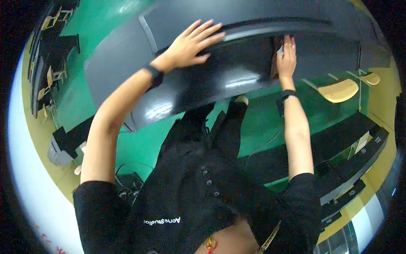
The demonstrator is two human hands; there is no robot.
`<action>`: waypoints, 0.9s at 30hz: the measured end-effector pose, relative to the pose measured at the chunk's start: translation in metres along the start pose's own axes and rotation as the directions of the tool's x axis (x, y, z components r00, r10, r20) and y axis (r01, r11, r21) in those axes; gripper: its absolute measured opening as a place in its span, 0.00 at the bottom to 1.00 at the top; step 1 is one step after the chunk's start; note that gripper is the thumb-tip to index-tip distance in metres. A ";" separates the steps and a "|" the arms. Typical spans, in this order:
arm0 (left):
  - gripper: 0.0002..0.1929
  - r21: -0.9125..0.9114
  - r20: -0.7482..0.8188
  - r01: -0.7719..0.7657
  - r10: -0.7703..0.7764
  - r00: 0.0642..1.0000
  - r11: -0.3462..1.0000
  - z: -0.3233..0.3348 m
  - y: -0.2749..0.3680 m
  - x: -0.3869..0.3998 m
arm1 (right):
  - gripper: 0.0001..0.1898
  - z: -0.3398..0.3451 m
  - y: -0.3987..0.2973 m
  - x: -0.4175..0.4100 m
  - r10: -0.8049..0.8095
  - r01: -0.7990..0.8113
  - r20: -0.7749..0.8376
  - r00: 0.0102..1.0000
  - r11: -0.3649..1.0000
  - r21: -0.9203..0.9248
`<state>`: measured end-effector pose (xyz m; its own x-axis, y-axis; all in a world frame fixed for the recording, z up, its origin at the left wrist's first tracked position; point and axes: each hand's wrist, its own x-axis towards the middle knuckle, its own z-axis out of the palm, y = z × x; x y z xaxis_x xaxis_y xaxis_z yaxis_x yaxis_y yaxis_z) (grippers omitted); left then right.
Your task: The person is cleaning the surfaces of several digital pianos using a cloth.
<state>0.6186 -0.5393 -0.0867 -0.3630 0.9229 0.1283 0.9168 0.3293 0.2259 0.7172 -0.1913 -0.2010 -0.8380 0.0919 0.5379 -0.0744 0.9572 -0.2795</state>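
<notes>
My left hand (195, 44) is over the dark desk top (190, 81), fingers spread and slightly blurred. Nothing shows in it, and whether it touches the surface is unclear. My right hand (287, 58) lies flat further right, fingers together and pointing away from me. Along its thumb side runs a dark reddish-brown strip (274, 65), too dim to identify. A small white piece (280, 50) shows between thumb and fingers, mostly covered by the hand. Bright light reflects off the desk's glossy middle section. Both wrists wear black bands.
Beyond the glossy section, a pale raised edge (253, 32) crosses the desk. A wooden stool seat (338, 91) stands close by on the right. Behind me are more black desks (345, 149) and cables (131, 185). Chairs (49, 76) and desks line the far left of the green floor (92, 19).
</notes>
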 end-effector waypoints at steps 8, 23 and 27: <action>0.39 0.118 0.001 0.008 -0.008 1.000 0.993 0.007 0.002 0.018 | 0.28 0.000 -0.031 -0.020 0.085 -0.089 0.036 0.996 0.989 0.122; 0.38 -0.035 -0.015 0.002 -0.002 1.000 0.999 0.006 0.000 0.018 | 0.28 0.064 -0.424 -0.151 -0.447 0.287 0.271 0.853 0.834 0.471; 0.37 -0.065 -0.053 -0.051 0.047 0.997 0.997 0.012 -0.001 0.027 | 0.27 0.074 -0.467 -0.148 -0.564 0.426 0.361 0.742 0.813 0.396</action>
<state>0.6099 -0.5121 -0.0947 -0.3277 0.9256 0.1896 0.9212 0.2684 0.2818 0.8363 -0.6725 -0.2090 -0.7752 -0.5711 0.2700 -0.6315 0.7092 -0.3133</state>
